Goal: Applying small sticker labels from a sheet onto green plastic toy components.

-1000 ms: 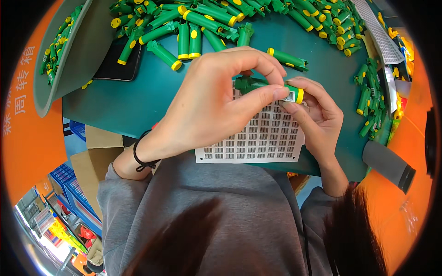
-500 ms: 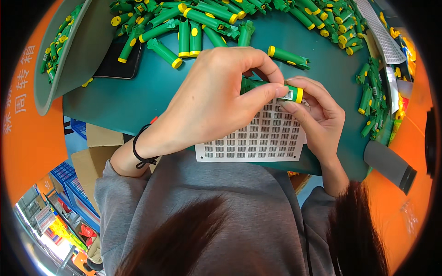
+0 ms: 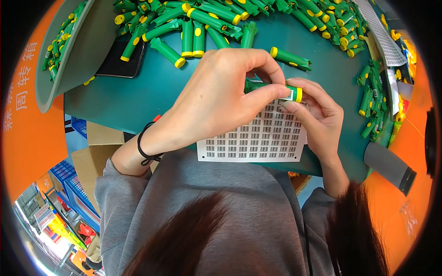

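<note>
Between my two hands lies a green plastic tube (image 3: 294, 96) with a yellow end ring and a small white barcode label on its side. My left hand (image 3: 232, 94) is closed around the tube's left part, its thumb pressed at the label; the palm hides most of the tube. My right hand (image 3: 322, 112) grips the yellow-ringed end between thumb and fingers. Beneath both hands, a white sheet of barcode stickers (image 3: 251, 149) rests near the front of the green table (image 3: 106, 103), partly covered by my left hand.
Loose green-and-yellow tubes (image 3: 209, 18) are heaped at the back; a single tube (image 3: 291, 58) lies just beyond my hands. More tubes (image 3: 373, 99) sit at the right, near a grey cylinder (image 3: 389, 168). A grey bin (image 3: 87, 60) and a dark flat device (image 3: 120, 60) are at the left.
My hands hold almost the same pose around the tube. The view has shifted very slightly, and I see nothing taken up or let go.
</note>
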The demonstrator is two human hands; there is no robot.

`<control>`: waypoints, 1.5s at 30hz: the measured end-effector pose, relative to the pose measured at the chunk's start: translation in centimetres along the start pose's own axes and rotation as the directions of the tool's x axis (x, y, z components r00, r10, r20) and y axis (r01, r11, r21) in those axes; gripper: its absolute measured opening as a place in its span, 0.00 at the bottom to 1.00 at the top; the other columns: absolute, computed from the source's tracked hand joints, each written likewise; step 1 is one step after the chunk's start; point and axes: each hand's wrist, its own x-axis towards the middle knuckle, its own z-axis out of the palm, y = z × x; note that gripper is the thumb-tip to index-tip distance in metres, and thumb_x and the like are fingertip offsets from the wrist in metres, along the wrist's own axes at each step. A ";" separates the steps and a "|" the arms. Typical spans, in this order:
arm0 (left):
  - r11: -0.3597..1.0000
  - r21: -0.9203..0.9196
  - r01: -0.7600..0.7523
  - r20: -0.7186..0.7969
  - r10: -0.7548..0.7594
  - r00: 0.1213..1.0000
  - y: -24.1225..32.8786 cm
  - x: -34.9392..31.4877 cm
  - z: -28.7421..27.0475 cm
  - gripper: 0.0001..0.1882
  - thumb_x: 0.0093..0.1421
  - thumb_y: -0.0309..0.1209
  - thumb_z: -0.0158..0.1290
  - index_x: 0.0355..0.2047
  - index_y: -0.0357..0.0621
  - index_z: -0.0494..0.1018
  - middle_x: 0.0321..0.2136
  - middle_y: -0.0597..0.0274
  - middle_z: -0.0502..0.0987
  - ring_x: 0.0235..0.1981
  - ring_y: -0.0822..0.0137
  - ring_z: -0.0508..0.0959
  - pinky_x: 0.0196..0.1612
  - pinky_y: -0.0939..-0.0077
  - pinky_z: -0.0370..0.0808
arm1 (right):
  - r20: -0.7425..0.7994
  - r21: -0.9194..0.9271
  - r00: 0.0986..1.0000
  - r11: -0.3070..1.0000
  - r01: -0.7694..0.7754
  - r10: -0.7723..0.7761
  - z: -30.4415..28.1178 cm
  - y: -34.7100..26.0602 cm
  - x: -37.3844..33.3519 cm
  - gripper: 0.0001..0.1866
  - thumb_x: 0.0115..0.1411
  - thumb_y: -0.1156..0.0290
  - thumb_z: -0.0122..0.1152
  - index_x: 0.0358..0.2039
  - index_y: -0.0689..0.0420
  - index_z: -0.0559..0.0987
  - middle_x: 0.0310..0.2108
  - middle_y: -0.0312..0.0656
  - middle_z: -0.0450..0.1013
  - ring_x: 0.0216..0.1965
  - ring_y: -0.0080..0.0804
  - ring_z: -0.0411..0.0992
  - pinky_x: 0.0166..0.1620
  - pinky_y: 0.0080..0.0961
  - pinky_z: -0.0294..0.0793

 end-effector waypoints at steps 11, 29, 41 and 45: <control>0.915 -0.323 0.241 0.268 -0.156 0.951 -1.1 0.2 0.2 0.14 0.67 0.36 0.59 0.42 0.35 0.78 0.31 0.63 0.82 0.34 0.78 0.78 0.38 0.80 0.74 | 0.104 -0.087 0.979 0.979 0.183 -0.174 -0.8 1.0 0.1 0.21 0.59 0.89 0.63 0.54 0.68 0.78 0.56 0.49 0.69 0.55 0.35 0.74 0.57 0.30 0.80; 0.648 0.750 -0.130 -0.373 0.578 0.726 -3.7 -3.5 -11.5 0.11 0.57 0.30 0.64 0.40 0.42 0.82 0.37 0.57 0.83 0.39 0.58 0.80 0.44 0.68 0.76 | 0.282 -0.884 0.914 0.292 0.365 -0.291 -2.5 -1.5 7.6 0.16 0.57 0.74 0.70 0.46 0.60 0.81 0.46 0.41 0.78 0.38 0.33 0.75 0.42 0.26 0.75; 0.815 0.521 -0.254 -0.228 0.420 0.878 -8.0 -5.1 -1.6 0.09 0.50 0.26 0.66 0.33 0.44 0.81 0.33 0.68 0.79 0.35 0.65 0.78 0.35 0.72 0.78 | 0.174 0.096 0.985 0.995 -0.032 0.015 1.4 3.0 0.0 0.17 0.56 0.87 0.65 0.44 0.59 0.72 0.51 0.47 0.70 0.45 0.28 0.74 0.52 0.25 0.74; 0.822 0.513 -0.246 -0.288 0.435 0.853 -8.5 -5.0 -1.1 0.09 0.50 0.25 0.66 0.33 0.44 0.82 0.34 0.69 0.79 0.35 0.65 0.78 0.34 0.72 0.78 | 0.149 0.160 0.984 0.980 -0.117 0.094 1.6 3.8 0.0 0.19 0.55 0.89 0.66 0.45 0.61 0.74 0.48 0.45 0.73 0.54 0.32 0.71 0.60 0.30 0.69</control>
